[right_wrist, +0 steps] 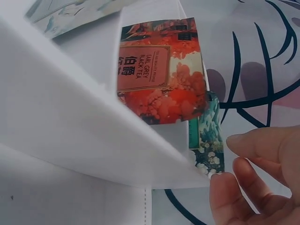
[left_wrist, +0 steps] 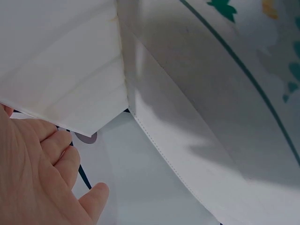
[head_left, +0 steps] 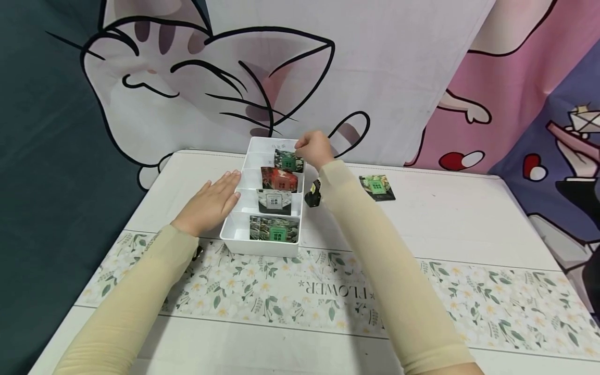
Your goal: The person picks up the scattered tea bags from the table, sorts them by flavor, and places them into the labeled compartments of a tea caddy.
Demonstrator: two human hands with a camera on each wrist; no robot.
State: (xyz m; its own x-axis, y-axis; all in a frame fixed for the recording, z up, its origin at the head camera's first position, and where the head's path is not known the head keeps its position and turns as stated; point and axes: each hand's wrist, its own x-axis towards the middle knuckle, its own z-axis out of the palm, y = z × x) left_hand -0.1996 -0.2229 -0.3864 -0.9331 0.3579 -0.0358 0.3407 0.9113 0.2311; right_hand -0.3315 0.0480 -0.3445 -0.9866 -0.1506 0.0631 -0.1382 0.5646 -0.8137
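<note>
A white compartment box (head_left: 262, 249) stands on the table with tea sachets in its sections. My left hand (head_left: 208, 203) lies flat along the box's left side, fingers straight; in the left wrist view its fingertips are at the box's edge. My right hand (head_left: 315, 148) is at the box's far right corner, over a dark green tea sachet (head_left: 287, 162). In the right wrist view, a gap shows between thumb and fingers, with the fingertips right at this sachet's edge. Nearer sections hold a red Earl Grey sachet (right_wrist: 161, 70), a grey-white sachet (head_left: 274, 202) and overlapping green-labelled sachets (head_left: 276, 229).
Another green-labelled sachet (head_left: 377, 187) lies on the table right of my right forearm. A small black object (head_left: 312, 194) shows beside the box's right wall. A floral strip (head_left: 262, 291) crosses the white table; behind hangs a cartoon cat cloth (head_left: 389, 62).
</note>
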